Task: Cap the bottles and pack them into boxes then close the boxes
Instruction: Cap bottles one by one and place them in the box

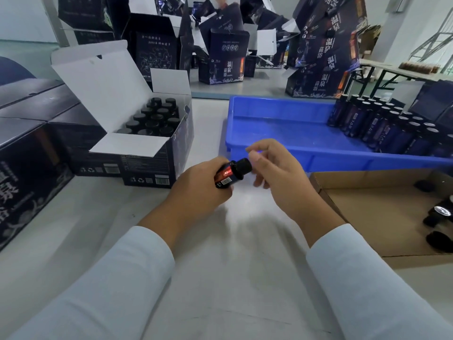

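Small dark glass bottle with red-and-black label and black screw cap: held at frame centre, tilted, neck toward 2 o'clock, above the white tabletop. Gripped round the body by the left hand, fingers curled about it. Right hand just beside the cap, thumb near or touching its end, fingers loosely bent and blurred; whether pinching the cap cannot be told. Judged: in the capping step, cap seated, possibly being tightened or just let go.

At 10 o'clock, open dark printed cardboard box with white inner flaps: standing on the table, lid flap up, nearly filled with upright black-capped bottles; room for more near the front cannot be confirmed. Not yet closed. Further left, at 9 o'clock, closed dark boxes side by side, apparently finished.

At 2 o'clock, shallow blue plastic tray: left part bare, right end holding a block of upright dark bottles, seemingly waiting for capping or packing. At 4 o'clock, brown cardboard tray with a few loose black caps at the right edge.

Judged overall: well along on this box, yet many bottles left, plus closing.

Beyond, at 12 o'clock, heaps of opened and leaning dark printed cartons on a pale surface. At 1 o'clock, a folding table in the distance bearing a row of brownish items, too small to identify. Pale walls, bright even light.
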